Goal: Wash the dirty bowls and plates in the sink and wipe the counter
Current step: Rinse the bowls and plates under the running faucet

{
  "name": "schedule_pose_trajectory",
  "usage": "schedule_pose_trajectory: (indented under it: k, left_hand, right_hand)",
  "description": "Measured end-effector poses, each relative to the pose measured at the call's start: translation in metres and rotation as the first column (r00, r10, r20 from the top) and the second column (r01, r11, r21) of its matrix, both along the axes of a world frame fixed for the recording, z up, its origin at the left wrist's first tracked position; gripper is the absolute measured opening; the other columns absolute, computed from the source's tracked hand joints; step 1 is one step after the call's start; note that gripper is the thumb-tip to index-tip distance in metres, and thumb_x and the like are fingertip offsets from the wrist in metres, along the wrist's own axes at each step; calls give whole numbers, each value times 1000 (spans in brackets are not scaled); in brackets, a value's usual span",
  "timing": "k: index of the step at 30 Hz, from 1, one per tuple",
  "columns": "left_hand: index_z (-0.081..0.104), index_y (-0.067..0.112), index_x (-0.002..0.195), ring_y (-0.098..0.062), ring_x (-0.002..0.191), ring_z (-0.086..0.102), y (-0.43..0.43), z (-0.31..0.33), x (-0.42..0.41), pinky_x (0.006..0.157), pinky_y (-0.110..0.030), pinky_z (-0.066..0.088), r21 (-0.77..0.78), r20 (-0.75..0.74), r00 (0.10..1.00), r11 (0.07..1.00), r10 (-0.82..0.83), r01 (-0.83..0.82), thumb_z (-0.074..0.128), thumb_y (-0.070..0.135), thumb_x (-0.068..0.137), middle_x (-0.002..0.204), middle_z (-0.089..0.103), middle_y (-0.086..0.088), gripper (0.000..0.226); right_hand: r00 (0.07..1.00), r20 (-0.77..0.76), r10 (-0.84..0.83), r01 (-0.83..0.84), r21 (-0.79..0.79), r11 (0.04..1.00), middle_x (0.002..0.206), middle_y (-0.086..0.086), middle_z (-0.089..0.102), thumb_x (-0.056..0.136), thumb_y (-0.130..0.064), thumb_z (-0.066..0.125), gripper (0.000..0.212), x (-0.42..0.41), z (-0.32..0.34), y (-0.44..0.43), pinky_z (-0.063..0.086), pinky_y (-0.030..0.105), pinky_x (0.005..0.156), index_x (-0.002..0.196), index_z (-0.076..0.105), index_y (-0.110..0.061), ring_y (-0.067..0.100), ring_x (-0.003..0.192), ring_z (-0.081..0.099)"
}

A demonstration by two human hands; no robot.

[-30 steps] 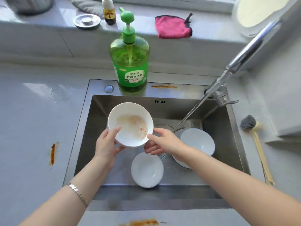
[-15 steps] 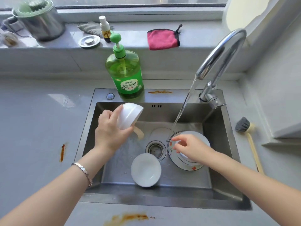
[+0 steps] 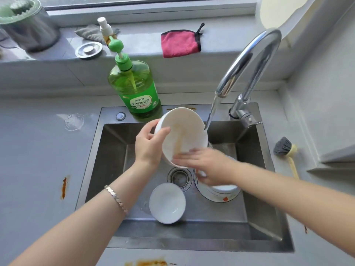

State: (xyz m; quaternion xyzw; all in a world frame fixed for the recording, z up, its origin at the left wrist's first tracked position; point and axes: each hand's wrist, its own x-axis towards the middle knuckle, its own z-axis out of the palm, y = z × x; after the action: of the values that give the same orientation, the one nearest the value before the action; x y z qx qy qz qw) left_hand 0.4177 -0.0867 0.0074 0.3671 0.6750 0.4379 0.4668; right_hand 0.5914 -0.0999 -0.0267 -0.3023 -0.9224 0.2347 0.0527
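Your right hand (image 3: 204, 166) moves off the plate (image 3: 217, 194) onto the dirty bowl (image 3: 181, 136), fingers flat inside; your left hand (image 3: 148, 144) grips its rim, tilted under the faucet (image 3: 247, 72) stream, above the sink (image 3: 115, 150).

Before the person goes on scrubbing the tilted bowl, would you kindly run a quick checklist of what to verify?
1. Water running: ok, a stream falls from the faucet to the bowl's rim.
2. Grip: ok, the left hand holds the dirty bowl tilted over the sink.
3. Rubbing hand: ok, the right hand has its fingers at the bowl's lower edge.
4. Bowl clean: not ok, a brown streak runs down the inside.
5. Soap on the bowl: cannot tell; the dish soap bottle stands untouched behind the sink.
6. Counter wiped: not ok, an orange stain remains on the left.
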Motion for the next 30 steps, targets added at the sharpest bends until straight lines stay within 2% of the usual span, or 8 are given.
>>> schedule_pose_trajectory:
  k: [3, 8, 12, 16, 21, 25, 27, 30]
  left_hand:
    - [66, 18, 106, -9, 64, 54, 0, -3, 7, 65, -30, 45, -41, 1, 1000, 999, -18, 19, 61, 37, 59, 68, 58, 5, 51]
    - [67, 27, 82, -20, 79, 57, 5, -5, 15, 76, -44, 47, -92, 67, 995, 993, 78, -71, 64, 47, 58, 75, 61, 6, 31]
    - [63, 26, 77, -21, 78, 55, -2, -6, 13, 69, -40, 48, -110, 89, 994, 993, 62, -52, 65, 27, 83, 76, 58, 4, 6]
    - [61, 24, 75, -17, 71, 53, -7, -7, 20, 57, -33, 50, -163, 125, 990, 986, 60, -39, 59, 22, 88, 76, 55, 3, 13]
    - [60, 25, 61, -24, 74, 57, -6, -8, 16, 71, -40, 46, -175, 183, 976, 981, 116, -84, 58, 20, 86, 68, 57, 1, 25]
    - [64, 25, 93, -19, 82, 54, -2, -7, -8, 72, -32, 42, -72, -26, 999, 996, 43, -45, 60, 22, 84, 81, 60, 7, 10]
    - [61, 33, 111, -17, 86, 55, 1, -5, -22, 74, -31, 45, -56, -210, 977, 998, -29, 18, 59, 37, 73, 93, 61, 7, 38]
    - [48, 45, 127, -18, 89, 48, 4, 5, -35, 81, -33, 43, -66, -610, 777, 987, -155, 144, 47, 50, 65, 103, 49, 1, 62]
  right_hand:
    - [983, 185, -19, -43, 327, 944, 118, 3, 66, 58, -1, 67, 56, 24, -1, 30, 48, 41, 92, 112, 68, -16, 22, 108, 64]
    - [971, 160, -176, 184, -35, 982, 152, 1, 31, 77, -13, 59, 75, -11, 7, -2, 31, 30, 107, 146, 28, -20, 21, 134, 39]
    - [984, 139, -112, 110, 24, 994, 129, 4, 60, 57, -15, 74, 68, 5, 0, 6, 53, 32, 82, 124, 60, -14, 22, 105, 65]
    - [880, 443, -170, 227, -79, 971, 157, 9, -4, 79, -24, 66, 101, -9, 11, 24, 18, 27, 113, 148, -6, -10, 25, 143, 17]
    - [996, 82, -27, 55, -359, 932, 157, 1, 3, 72, -27, 67, 111, -39, 12, 11, 35, 35, 107, 148, -12, -20, 26, 132, 33]
    - [984, 179, -2, 32, -165, 986, 153, -3, 28, 85, -21, 54, 72, -19, 10, -5, 12, 20, 112, 148, 20, -17, 18, 137, 29]
    - [982, 186, -29, 54, -130, 990, 155, -2, 23, 89, -19, 51, 65, -6, 7, -11, -2, 17, 113, 147, 23, -17, 11, 143, 18]
    - [964, 252, -86, 113, -94, 989, 156, -5, 15, 93, -20, 45, 61, 9, -2, -19, -8, 16, 110, 148, 19, -18, 6, 144, 8]
